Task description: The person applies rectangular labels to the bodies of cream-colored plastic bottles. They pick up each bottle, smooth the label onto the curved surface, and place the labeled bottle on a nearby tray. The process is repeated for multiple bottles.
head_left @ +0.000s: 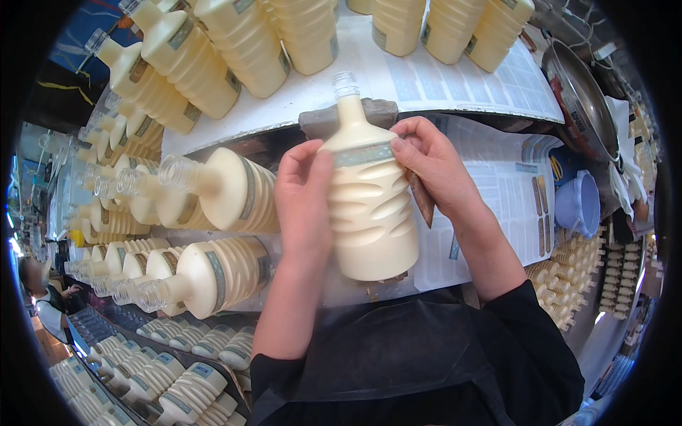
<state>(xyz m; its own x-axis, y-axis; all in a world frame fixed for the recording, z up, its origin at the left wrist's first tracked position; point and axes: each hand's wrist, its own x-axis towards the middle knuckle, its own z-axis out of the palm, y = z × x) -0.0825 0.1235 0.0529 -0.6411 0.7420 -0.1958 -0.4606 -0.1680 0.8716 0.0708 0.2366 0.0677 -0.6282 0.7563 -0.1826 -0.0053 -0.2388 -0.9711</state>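
Note:
A cream plastic bottle (373,220) with a ribbed body and a clear threaded neck lies tilted before me, neck pointing away. Round its shoulder runs a grey-green patterned label strip (362,154). My left hand (304,188) is closed at the bottle's left side, its thumb at the strip's left end. At the strip's right end, my right hand (431,163) presses with thumb and fingertips. A flat brown pointed piece (421,200), like a scraper, sticks out from under the right fingers. Behind the bottle's neck a grey block (320,121) shows in part.
Similar bottles (238,192) lie stacked on the left, and more bottles (305,35) stand on the white board (369,64) ahead. Label sheets (490,206) lie to the right, beside a blue-violet bucket (577,202) and a metal pan (582,99). Another person (50,305) is at far left.

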